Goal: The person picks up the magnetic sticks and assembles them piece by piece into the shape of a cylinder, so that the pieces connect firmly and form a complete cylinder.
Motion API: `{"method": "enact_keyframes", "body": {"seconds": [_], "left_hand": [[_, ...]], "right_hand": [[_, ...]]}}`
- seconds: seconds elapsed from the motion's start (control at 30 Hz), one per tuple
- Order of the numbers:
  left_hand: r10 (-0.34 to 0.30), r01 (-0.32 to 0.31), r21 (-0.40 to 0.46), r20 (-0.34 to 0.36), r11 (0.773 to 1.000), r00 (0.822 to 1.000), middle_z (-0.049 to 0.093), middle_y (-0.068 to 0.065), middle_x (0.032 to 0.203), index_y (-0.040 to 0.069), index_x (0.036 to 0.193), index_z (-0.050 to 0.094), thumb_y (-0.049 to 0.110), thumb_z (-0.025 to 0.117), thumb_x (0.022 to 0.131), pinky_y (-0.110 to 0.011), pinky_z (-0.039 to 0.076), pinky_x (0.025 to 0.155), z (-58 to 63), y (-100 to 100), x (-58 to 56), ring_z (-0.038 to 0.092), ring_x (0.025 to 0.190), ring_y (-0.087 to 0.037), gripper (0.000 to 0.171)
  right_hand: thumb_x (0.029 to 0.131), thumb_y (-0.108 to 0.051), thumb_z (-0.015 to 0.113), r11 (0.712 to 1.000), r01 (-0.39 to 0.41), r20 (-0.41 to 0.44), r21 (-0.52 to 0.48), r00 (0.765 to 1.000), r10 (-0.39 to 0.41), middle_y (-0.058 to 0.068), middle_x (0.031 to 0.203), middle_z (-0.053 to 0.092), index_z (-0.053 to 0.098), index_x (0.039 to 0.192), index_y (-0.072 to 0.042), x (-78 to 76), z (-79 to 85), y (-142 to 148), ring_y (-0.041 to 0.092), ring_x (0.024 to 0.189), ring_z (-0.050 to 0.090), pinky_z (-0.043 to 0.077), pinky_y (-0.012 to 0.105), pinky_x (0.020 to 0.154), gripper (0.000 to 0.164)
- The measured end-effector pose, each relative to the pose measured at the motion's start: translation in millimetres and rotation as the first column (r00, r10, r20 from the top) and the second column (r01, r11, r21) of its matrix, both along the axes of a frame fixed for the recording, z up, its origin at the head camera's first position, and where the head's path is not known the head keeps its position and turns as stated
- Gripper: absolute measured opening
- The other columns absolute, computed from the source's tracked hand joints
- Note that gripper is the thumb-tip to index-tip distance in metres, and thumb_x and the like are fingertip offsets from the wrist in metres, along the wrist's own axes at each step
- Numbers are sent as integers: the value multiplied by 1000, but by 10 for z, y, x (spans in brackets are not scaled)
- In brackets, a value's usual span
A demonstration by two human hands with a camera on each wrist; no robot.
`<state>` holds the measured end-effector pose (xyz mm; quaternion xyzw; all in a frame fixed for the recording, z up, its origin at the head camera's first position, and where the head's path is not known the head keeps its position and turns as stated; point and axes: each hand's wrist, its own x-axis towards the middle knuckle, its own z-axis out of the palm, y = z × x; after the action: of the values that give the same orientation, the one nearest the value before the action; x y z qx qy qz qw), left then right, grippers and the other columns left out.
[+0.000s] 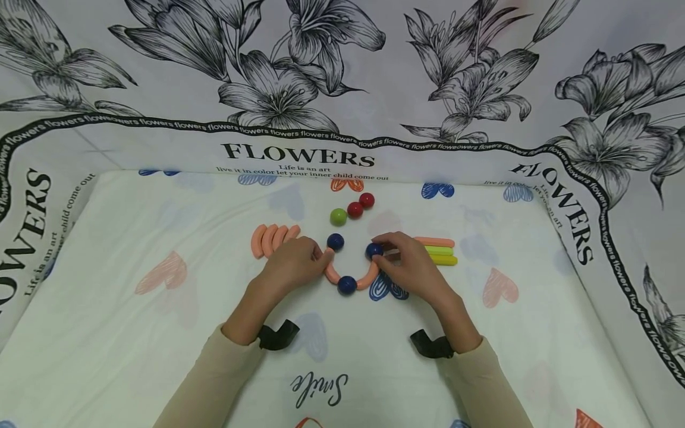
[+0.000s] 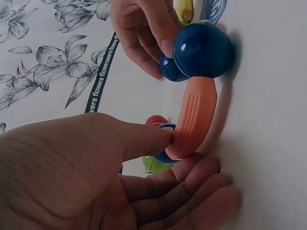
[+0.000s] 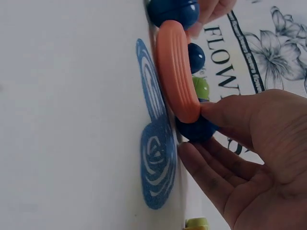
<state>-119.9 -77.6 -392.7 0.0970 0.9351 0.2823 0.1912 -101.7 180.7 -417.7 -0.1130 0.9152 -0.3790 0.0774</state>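
I have the left hand (image 1: 295, 260) pinching a curved, grooved orange rod, apparently plastic (image 2: 195, 120), near its upper end, mid-frame; the right hand (image 1: 409, 261) grasps a glossy dark blue ball (image 1: 373, 251) at the tip of a matching curved orange rod (image 3: 173, 72). A second glossy dark blue ball (image 1: 347, 285) joins both rods into a U on the cloth-covered counter (image 1: 374, 368). I judge everything light and stiff, the balls slippery; I'd take the grooved rods close to their joints, which could part if twisted.
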Motion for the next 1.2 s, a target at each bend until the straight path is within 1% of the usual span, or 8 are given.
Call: {"method": "enact_keyframes", "body": {"seconds": [0.27, 0.4, 0.5, 0.63, 0.73, 0.87, 1.03, 1.2], "left_hand": [[-18, 18, 6, 30, 1000, 999, 45, 4, 59, 15, 64, 60, 38, 59, 105, -26, 29, 53, 11, -14, 2, 46, 57, -14, 47], [-16, 16, 7, 55, 1000, 998, 46, 3, 61, 14, 67, 63, 39, 60, 105, -26, 30, 53, 37, -27, 9, 47, 58, -14, 46], [-4, 5, -9, 55, 1000, 998, 52, 2, 64, 11, 76, 70, 39, 62, 105, -26, 33, 54, 63, -50, 12, 51, 60, -15, 42], [18, -17, -19, 19, 1000, 1000, 64, -2, 74, 6, 97, 76, 39, 65, 103, -26, 39, 57, 85, -88, 6, 57, 66, -16, 35], [44, -44, 3, -4, 999, 999, 71, -5, 86, 5, 116, 73, 37, 67, 102, -28, 45, 64, 92, -103, 3, 63, 77, -18, 36], [72, -69, 58, -59, 996, 996, 73, -10, 109, 7, 133, 64, 34, 70, 101, -37, 56, 80, 74, -73, -15, 68, 95, -24, 43], [48, -32, 149, -105, 988, 993, 67, -15, 130, 9, 142, 61, 31, 71, 100, -45, 58, 92, 0, -9, -64, 67, 110, -29, 48], [33, -14, 179, -107, 984, 994, 67, -13, 136, 10, 141, 64, 28, 71, 101, -46, 58, 97, -44, 2, -81, 68, 115, -29, 45]], "right_hand": [[99, -16, 75, 999, 32, -46, -41, 998, -34, 9, 131, 70, 66, 135, -10, 9, -51, -18, 24, 118, 71, 63, 40, 96, 38], [99, -15, 75, 998, 44, -67, -46, 997, -47, 9, 131, 70, 66, 135, -10, 5, -64, -39, 24, 119, 71, 63, 39, 95, 37], [99, -14, 75, 998, 49, -67, -47, 996, -52, 9, 131, 70, 67, 135, -10, 1, -64, -64, 25, 120, 71, 63, 39, 96, 37], [99, -13, 75, 997, 51, -60, -54, 997, -54, 10, 131, 70, 67, 135, -9, 3, -52, -91, 25, 120, 71, 63, 40, 97, 37], [99, -14, 75, 997, 49, -57, -56, 997, -53, 11, 131, 70, 67, 135, -9, 9, -47, -100, 26, 120, 71, 63, 41, 97, 37], [99, -17, 75, 997, 62, -45, -56, 997, -64, 10, 132, 69, 67, 134, -10, 23, -37, -85, 26, 122, 70, 62, 42, 99, 37], [100, -18, 73, 995, 72, -101, -63, 992, -78, 9, 132, 67, 69, 132, -12, 112, 9, -80, 26, 124, 66, 61, 44, 100, 32], [100, -17, 73, 998, 30, -163, -57, 986, -39, 5, 113, 70, 73, 127, -11, 310, 65, -194, 19, 100, 67, 63, 35, 88, 27]]}}
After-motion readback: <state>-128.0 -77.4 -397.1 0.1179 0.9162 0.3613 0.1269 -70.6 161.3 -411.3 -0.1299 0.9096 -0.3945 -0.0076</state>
